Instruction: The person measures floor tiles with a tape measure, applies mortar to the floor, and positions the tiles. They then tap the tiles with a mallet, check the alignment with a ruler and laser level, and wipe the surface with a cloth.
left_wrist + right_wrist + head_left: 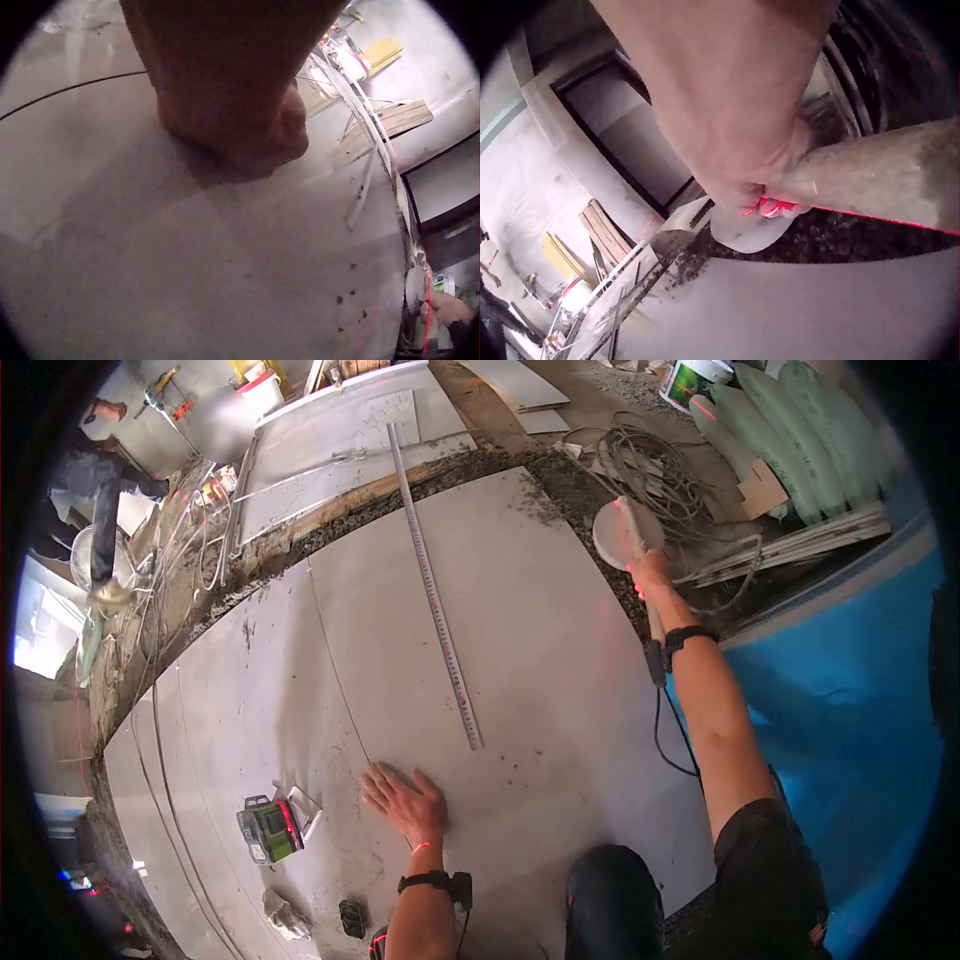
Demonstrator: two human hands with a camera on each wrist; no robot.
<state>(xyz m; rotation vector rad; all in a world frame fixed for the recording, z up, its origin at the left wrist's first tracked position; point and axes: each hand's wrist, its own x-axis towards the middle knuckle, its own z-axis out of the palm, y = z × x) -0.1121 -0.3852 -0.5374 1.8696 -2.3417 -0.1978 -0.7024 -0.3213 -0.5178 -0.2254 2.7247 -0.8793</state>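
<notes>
In the head view the left hand (pixel 405 800) lies palm down, fingers spread, on a large pale slab (pixel 540 660), near a thin seam. The right hand (pixel 652 574) grips the handle (pixel 656 622) of a tool with a round pale head (pixel 612 535), held at the slab's right edge. In the right wrist view the right hand (pixel 757 180) curls round the thick handle (pixel 885 172), with red laser light on its fingertips. The left wrist view shows the left hand (pixel 240 142) against the slab (pixel 225 270); its fingers are mostly hidden.
A long metal ruler (pixel 436 600) lies on the slab. Left of the left hand stand a green laser level (pixel 268 830) and a crumpled lump (pixel 286 915). Coiled cable (pixel 650 470) and green bags (pixel 800 440) lie back right; another person (pixel 95 490) is back left.
</notes>
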